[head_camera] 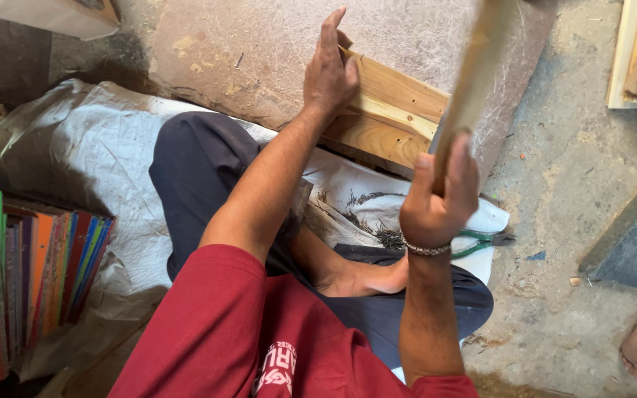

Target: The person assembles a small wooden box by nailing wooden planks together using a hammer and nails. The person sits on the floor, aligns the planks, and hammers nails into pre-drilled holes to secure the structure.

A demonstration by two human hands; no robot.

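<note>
1. Fingers of my right hand (436,199) are clenched round a wooden handle (473,81), thumb riding up its near face. It looks like a hammer handle, but the head is out of frame, so I can't say for sure.
2. Its long axis runs from my fist up and away, leaning right, far end blurred.
3. Just beyond my knee, a heap of small nails (388,236) lies on the white sack (97,147), with green-handled pliers (481,239) beside it.
4. My left hand (329,70) lies flat, fingers released and stretched out, pressing on the wooden frame piece (392,118), which rests on the fibreboard sheet (259,51).
5. That timber runs from upper left to lower right, sloping toward my right hand.
6. Doing this well, I judge: keep the pressing fingers clear of the strike line, hold the frame dead steady, swing straight down the handle's line.
</note>
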